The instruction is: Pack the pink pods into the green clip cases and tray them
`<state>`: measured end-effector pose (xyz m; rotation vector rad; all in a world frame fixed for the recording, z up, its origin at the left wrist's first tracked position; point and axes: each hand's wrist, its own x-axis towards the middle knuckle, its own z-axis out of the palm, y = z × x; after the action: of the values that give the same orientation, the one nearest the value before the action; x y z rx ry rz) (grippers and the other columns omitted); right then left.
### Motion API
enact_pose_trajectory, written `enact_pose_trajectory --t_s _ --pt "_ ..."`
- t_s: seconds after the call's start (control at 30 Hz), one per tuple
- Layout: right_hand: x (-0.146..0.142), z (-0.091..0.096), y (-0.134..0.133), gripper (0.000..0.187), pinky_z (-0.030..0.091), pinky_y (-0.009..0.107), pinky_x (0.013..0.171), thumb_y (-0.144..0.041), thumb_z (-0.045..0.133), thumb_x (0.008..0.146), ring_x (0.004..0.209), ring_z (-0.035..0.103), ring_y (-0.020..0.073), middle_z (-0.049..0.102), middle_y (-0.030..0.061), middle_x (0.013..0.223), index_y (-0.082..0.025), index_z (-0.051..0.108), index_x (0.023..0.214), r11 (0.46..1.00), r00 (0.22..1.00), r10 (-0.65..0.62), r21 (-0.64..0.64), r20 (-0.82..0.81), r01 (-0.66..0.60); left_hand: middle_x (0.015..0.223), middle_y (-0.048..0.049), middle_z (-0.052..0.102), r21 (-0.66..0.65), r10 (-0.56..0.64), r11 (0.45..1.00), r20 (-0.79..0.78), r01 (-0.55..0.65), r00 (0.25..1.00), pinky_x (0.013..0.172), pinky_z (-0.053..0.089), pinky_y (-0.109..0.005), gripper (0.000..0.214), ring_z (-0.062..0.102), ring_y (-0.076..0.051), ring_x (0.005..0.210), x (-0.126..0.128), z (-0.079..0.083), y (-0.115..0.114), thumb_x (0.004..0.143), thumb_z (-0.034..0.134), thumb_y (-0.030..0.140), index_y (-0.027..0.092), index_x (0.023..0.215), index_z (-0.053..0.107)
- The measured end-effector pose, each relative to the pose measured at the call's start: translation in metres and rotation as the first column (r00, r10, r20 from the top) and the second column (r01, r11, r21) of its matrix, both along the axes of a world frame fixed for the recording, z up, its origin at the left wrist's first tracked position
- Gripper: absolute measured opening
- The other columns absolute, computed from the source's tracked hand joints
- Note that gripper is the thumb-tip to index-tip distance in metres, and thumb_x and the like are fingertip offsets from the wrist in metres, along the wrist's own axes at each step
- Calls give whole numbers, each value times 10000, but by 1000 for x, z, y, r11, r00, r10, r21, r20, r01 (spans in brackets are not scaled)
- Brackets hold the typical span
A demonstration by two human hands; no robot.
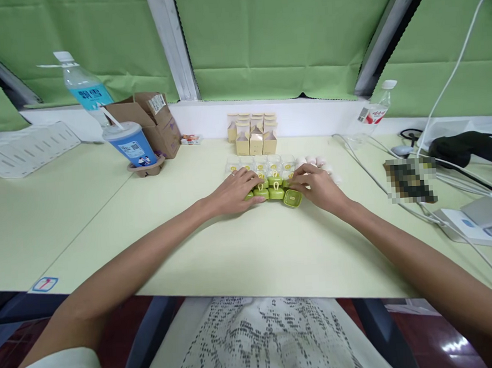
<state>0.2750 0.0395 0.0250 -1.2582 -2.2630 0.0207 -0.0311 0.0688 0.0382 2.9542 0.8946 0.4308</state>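
Observation:
Several small green cases (276, 192) with pale loops on top stand in rows on the table. My left hand (238, 191) lies against their left side, fingers stretched out and spread over the nearest ones. At the right end of the rows, my right hand (318, 187) has its thumb and fingers pinched on a green case, which they partly hide. Just in front of it sits a hollow green case (292, 198), its inside facing up. Behind the green rows are several clear plastic pieces (260, 162) with yellow marks. White rounded items (311, 161) lie beyond my right hand.
Small open cream boxes (256, 141) stand by the wall. To the left are a blue cup (133, 147) in a carrier, a cardboard box (165, 128) and a large bottle (84, 85). White cables (364, 168) and another bottle (377, 109) are at right.

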Motion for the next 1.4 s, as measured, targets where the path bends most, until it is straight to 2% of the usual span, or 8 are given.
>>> enact_pose_trajectory --t_s 0.17,0.27,0.43,0.67,0.83,0.93,1.13,1.4 --pt "-2 8 -16 395 595 443 823 -403 557 1080 945 737 300 758 164 1115 -165 869 1117 995 996 -82 59 -24 83 1361 -164 657 4 -3 1000 17 3 1000 1083 468 -517 530 547 -354 1267 0 -3 2 1104 494 567 171 1436 613" --pt "-3 12 -33 380 559 410 705 -488 629 1061 753 732 249 785 123 1061 -187 849 1133 988 989 -146 -39 19 146 1355 -165 654 5 -3 1000 17 3 1000 1082 473 -519 535 546 -354 1267 0 -4 2 1108 484 572 171 1441 608" --pt "-4 3 -53 244 589 384 697 -315 703 1002 705 744 222 784 84 1034 -209 786 1205 989 998 -67 -135 -21 63 1342 -164 655 5 -6 1000 30 5 1000 1104 465 -519 548 545 -354 1289 -1 -5 2 1113 471 581 167 1446 606" --pt "1 -17 -55 347 553 380 606 -288 491 1118 676 682 189 675 173 1272 -182 725 1351 990 977 -29 140 212 -1 1355 -154 651 3 -2 1000 41 2 999 1108 466 -509 500 539 -341 1290 -1 -6 1 1114 484 549 186 1433 610" --pt "0 -15 -64 343 415 296 524 -294 459 1147 740 666 175 713 147 1262 -233 753 1315 980 931 -69 198 359 -3 1354 -159 649 -2 -4 1000 42 4 999 1117 460 -515 506 536 -345 1286 -1 -6 1 1113 483 550 183 1434 616" --pt "-1 -9 -64 357 374 303 518 -307 445 1147 746 669 182 743 131 1250 -245 768 1284 979 948 -102 198 303 43 1363 -160 646 0 2 1000 39 -2 999 1124 460 -515 513 538 -346 1293 -1 -6 1 1113 481 550 178 1439 615" --pt "-6 12 -39 397 483 382 619 -427 504 1108 1018 718 311 725 157 1322 -209 725 1356 983 978 -173 77 118 165 1346 -163 651 -3 -10 1000 63 10 998 1123 467 -533 522 539 -351 1292 0 -6 0 1116 463 563 182 1442 611" --pt "-29 8 -12 625 537 540 993 -608 409 1128 1334 563 400 666 206 1475 -154 648 1486 996 975 18 84 224 -37 1437 -159 641 -1 69 997 234 -71 970 1182 445 -534 582 528 -337 1328 -21 -12 -3 1094 491 622 189 1465 607"
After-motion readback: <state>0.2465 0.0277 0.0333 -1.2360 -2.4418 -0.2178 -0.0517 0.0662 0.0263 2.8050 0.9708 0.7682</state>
